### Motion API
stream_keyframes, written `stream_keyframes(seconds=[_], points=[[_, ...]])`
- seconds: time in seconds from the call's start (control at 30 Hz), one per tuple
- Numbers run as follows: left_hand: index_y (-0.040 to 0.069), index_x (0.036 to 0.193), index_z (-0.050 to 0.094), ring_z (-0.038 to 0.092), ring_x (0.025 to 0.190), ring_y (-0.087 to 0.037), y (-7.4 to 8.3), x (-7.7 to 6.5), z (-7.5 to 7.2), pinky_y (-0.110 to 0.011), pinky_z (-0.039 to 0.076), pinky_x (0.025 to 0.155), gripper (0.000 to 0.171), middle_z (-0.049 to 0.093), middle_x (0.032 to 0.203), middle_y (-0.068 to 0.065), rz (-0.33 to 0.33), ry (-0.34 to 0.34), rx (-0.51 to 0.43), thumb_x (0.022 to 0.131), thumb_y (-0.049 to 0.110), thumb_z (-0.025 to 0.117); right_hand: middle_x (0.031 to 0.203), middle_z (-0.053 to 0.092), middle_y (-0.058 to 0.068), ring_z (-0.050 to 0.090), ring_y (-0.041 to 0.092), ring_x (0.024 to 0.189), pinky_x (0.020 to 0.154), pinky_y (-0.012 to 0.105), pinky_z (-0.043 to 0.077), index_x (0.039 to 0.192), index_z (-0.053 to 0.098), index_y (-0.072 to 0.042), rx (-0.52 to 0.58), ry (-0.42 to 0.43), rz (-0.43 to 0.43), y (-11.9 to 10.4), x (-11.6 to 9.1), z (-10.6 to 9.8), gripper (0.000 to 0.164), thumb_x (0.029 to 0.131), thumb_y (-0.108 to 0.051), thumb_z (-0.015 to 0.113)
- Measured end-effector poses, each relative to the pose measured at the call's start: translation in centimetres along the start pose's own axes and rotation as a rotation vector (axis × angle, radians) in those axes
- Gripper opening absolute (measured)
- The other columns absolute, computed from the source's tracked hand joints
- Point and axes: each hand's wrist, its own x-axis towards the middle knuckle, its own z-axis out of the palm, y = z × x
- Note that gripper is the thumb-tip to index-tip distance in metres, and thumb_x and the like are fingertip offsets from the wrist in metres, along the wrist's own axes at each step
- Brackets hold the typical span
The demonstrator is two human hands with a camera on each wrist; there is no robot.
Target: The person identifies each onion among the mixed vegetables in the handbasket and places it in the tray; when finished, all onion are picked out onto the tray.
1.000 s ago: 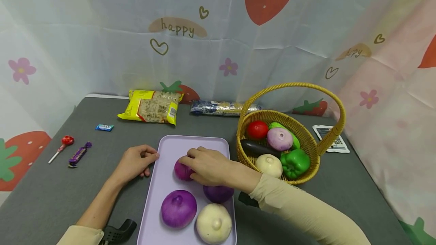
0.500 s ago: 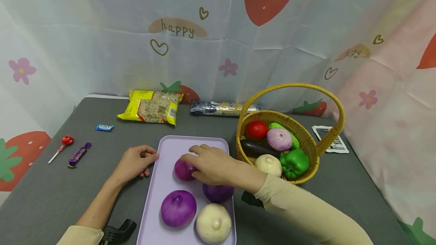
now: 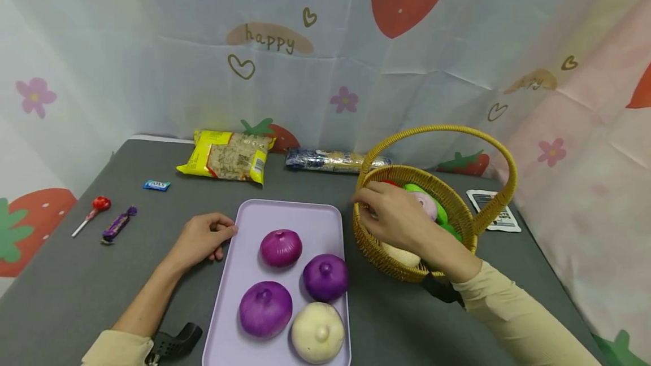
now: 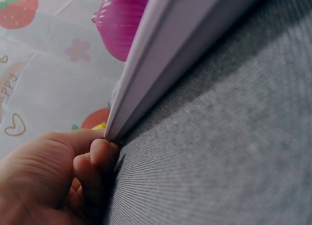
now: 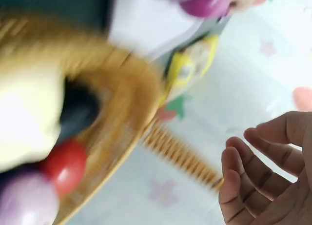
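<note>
My left hand [image 3: 205, 236] pinches the left edge of a lilac tray [image 3: 315, 222], thumb at the rim and fingers curled beside it. On the tray sit a magenta onion [image 3: 281, 248], two purple onions, one smaller [image 3: 326, 278] and one larger [image 3: 265, 309], and a white onion [image 3: 317, 333]. Over the wicker basket [image 3: 378, 253] is my right hand [image 3: 396, 216], its fingers loosely bent and nothing between them in the right wrist view. Beneath it, partly hidden, lie another white onion [image 3: 402, 254], a pale purple onion [image 3: 426, 205], a tomato [image 5: 66, 166] and green vegetables.
A yellow snack bag [image 3: 229, 156] and a long shiny packet [image 3: 325, 161] lie along the back. At left are a lollipop [image 3: 100, 203], a purple-wrapped candy [image 3: 119, 225] and a blue one [image 3: 156, 185]. The basket's tall handle [image 3: 437, 128] arches up; a white sachet [image 3: 493, 210] lies beyond it.
My right hand has left the magenta onion and moved right, over the basket. That onion stays on the tray, now fully uncovered. My left hand keeps its place at the tray edge.
</note>
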Motion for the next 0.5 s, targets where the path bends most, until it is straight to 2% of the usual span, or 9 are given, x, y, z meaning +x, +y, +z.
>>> stream_keyframes(seconds=[0.1,0.2,0.37,0.5], points=[[0.002,0.107,0.066,0.059,0.048,-0.013,0.1,0.1,0.0,-0.028,0.051,0.047,0.027,0.064,0.072,-0.005,0.006,0.002,0.007,0.095,0.026,0.064,0.095,0.069,0.003,0.062,0.017,0.076,0.058,0.031,0.049,0.102,0.071,-0.013,-0.043,-0.007,0.103,2.3,-0.6,-0.6,0.019,0.085,-0.010,0.064],[0.001,0.107,0.066,0.059,0.048,-0.013,0.2,0.1,0.0,-0.029,0.051,0.047,0.027,0.064,0.071,-0.005,0.012,0.004,0.010,0.095,0.025,0.064,0.104,0.068,0.009,0.064,0.024,0.084,0.062,0.039,0.052,0.111,0.069,-0.010,-0.080,-0.084,0.206,4.5,-0.8,-0.8,0.025,0.087,-0.013,0.063],[0.001,0.107,0.066,0.059,0.048,-0.013,0.1,0.0,0.0,-0.029,0.051,0.047,0.027,0.063,0.070,-0.005,0.004,0.007,0.008,0.095,0.026,0.063,0.124,0.058,0.021,0.060,0.040,0.104,0.079,0.054,0.053,0.134,0.055,-0.007,-0.122,-0.344,0.348,7.4,-1.0,-0.7,0.044,0.092,-0.021,0.059],[0.002,0.107,0.066,0.059,0.048,-0.013,0.1,-0.1,0.0,-0.029,0.052,0.047,0.028,0.064,0.071,-0.006,-0.001,0.009,0.005,0.095,0.026,0.064,0.141,0.044,0.031,0.047,0.053,0.125,0.095,0.064,0.045,0.147,0.039,-0.008,-0.100,-0.545,0.444,8.8,-1.3,-0.5,0.060,0.093,-0.026,0.057]])
